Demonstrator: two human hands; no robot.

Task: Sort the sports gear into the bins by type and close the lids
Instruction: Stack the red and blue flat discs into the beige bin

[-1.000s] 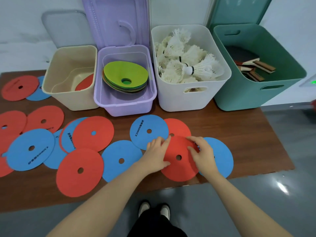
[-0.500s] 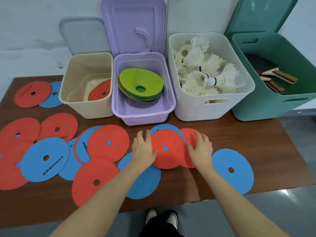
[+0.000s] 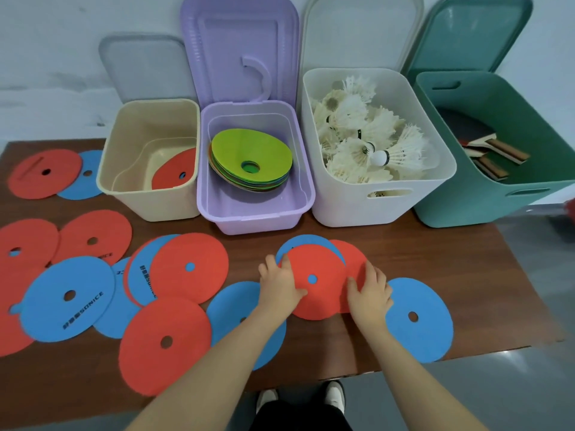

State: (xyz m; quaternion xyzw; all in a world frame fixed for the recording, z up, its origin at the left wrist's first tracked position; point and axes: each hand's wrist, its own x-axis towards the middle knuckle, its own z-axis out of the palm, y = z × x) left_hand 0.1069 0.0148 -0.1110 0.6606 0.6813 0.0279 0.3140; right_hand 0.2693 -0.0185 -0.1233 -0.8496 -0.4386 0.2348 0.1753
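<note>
Flat discs of thin, matte red and blue material, each round with a small centre hole, lie scattered and overlapping across the brown wooden bench (image 3: pixel 435 253) in the head view. At the middle front, a red disc (image 3: pixel 314 281) sits on top of a blue disc (image 3: pixel 306 242) and another red one (image 3: pixel 353 253). The left hand (image 3: pixel 280 286) rests on its left edge, fingers (image 3: pixel 270 265) relaxed and slightly spread, thumb lying on the red surface. The right hand (image 3: pixel 368 295) rests on its right edge, fingers loosely bent and close together, touching the disc; whether either hand actually pinches the edge cannot be told. Behind stand four smooth plastic bins with lids propped upright: a beige bin (image 3: pixel 124 181) holding one red disc, a lilac bin (image 3: pixel 298 188) with a stack of shallow cones topped by a lime-green one (image 3: pixel 252 150), a white bin (image 3: pixel 367 203) full of feathery shuttlecocks (image 3: pixel 367 138), and a teal bin (image 3: pixel 466 200) holding wooden-handled paddles (image 3: pixel 497 154).
</note>
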